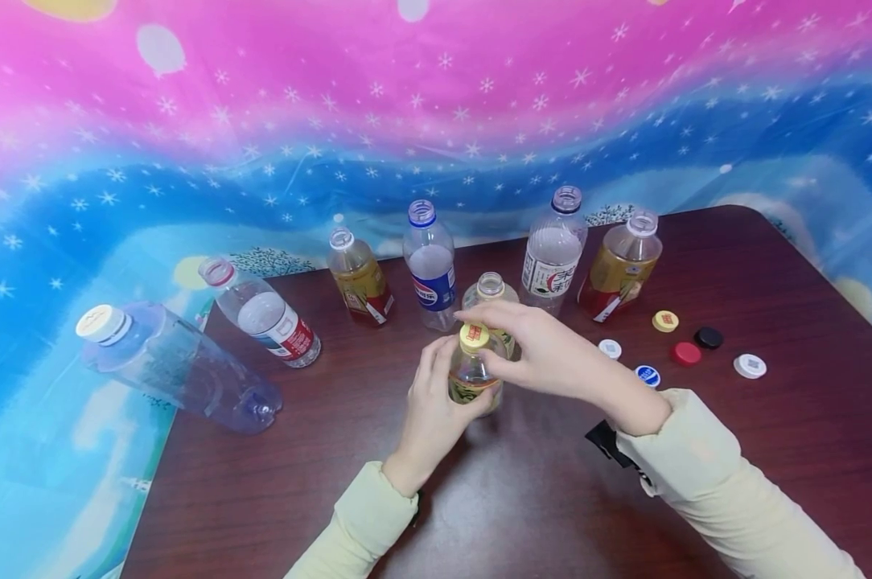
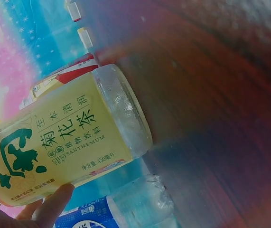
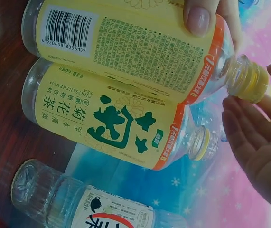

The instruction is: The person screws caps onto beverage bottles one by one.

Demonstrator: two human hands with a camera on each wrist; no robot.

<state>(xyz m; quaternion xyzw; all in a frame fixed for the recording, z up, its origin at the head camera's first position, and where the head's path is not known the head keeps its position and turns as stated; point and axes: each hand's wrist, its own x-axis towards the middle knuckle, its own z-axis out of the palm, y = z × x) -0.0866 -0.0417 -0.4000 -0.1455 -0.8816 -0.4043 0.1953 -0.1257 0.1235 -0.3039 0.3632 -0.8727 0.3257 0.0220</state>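
In the middle of the table stands a chrysanthemum tea bottle [image 3: 140, 52] with a yellow label. My left hand [image 1: 433, 402] grips it around its upper body, the thumb on the near side. On its mouth sits a yellow cap [image 1: 474, 336], which my right hand [image 1: 530, 346] pinches between thumb and fingers. Right behind it is a second chrysanthemum tea bottle [image 3: 126, 118], its mouth uncapped and its label partly overlapped by the first in the right wrist view.
Around the back stand a Pepsi bottle [image 1: 431, 269], a white-label bottle [image 1: 554, 253], two amber-label bottles, a red-label bottle [image 1: 273, 322] and a large clear bottle [image 1: 190, 370] with a white cap. Loose caps, among them a red cap [image 1: 686, 353] and a black cap [image 1: 709, 337], lie right.
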